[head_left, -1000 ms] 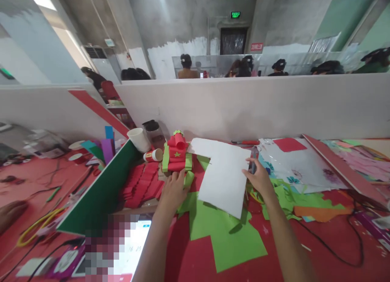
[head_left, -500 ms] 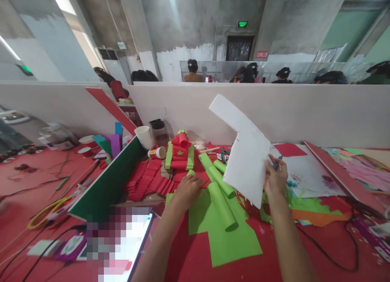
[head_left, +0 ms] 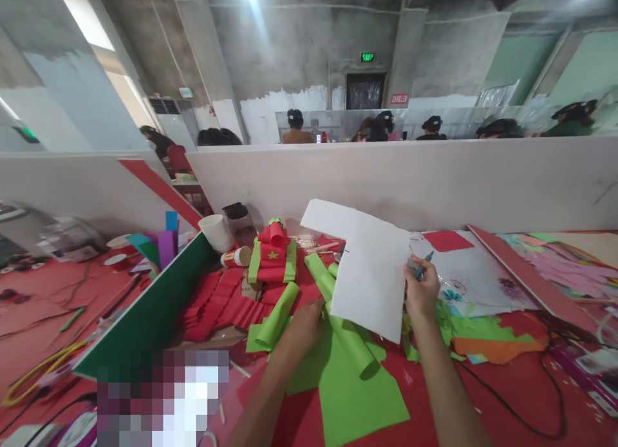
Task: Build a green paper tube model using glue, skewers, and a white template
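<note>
My right hand [head_left: 423, 285] is closed on the right edge of a stiff white L-shaped sheet [head_left: 371, 273], held up and tilted above the table. A slim grey-blue pen-like tool [head_left: 427, 260] is also between its fingers. My left hand [head_left: 305, 328] reaches low over the green paper, fingers loosely bent beside a rolled green paper [head_left: 351, 344]; its fingertips are partly hidden. Another green roll [head_left: 279, 317] lies left of that hand. Flat green paper [head_left: 360, 402] spreads underneath. Behind stands a red and green paper model with a yellow star [head_left: 273, 254].
Folded red paper strips [head_left: 224, 299] lie by a green board [head_left: 145, 305] at left. A white cup [head_left: 216, 233] and a dark-lidded jar [head_left: 240, 223] stand behind. Green and orange scraps [head_left: 497, 344] and a black cable [head_left: 506, 405] lie at right. A white partition [head_left: 434, 176] closes the back.
The white sheet has come down and left, turning flatter, with my right hand. My left hand has shifted down toward the middle rolls, and a green roll now shows to its left. The view has tilted slightly.
</note>
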